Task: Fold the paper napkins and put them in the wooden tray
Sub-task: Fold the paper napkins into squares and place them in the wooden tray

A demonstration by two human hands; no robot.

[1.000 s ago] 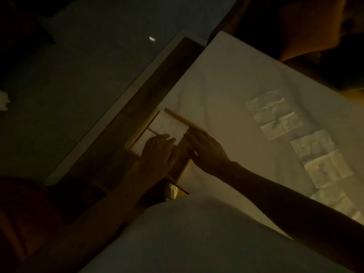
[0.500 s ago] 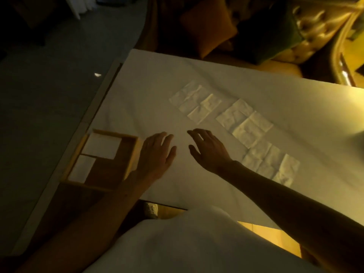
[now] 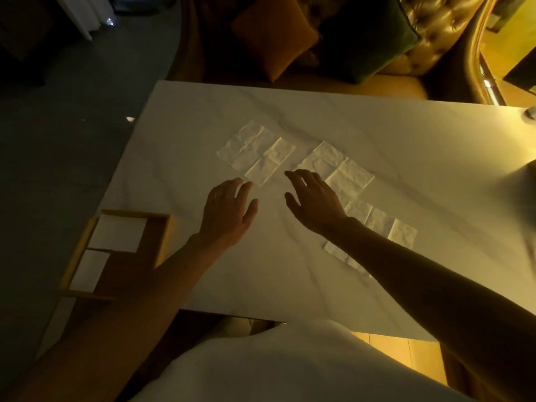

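Three unfolded white paper napkins lie flat on the white tablecloth: a far-left napkin, a middle napkin and a near-right napkin partly under my right forearm. My left hand hovers with fingers straight, its fingertips just short of the far-left napkin. My right hand is spread open, fingertips at the near edge of the middle napkin. Neither hand holds anything. The wooden tray sits at the table's left edge with two folded napkins, one behind the other.
The table is covered with a white cloth. A tufted golden sofa with an orange cushion and a dark cushion stands beyond the far edge. Dark floor lies to the left.
Both hands left the tray, where they had been laying a folded napkin, and moved right and forward across the cloth to the flat napkins. The camera view swung toward the table's middle.
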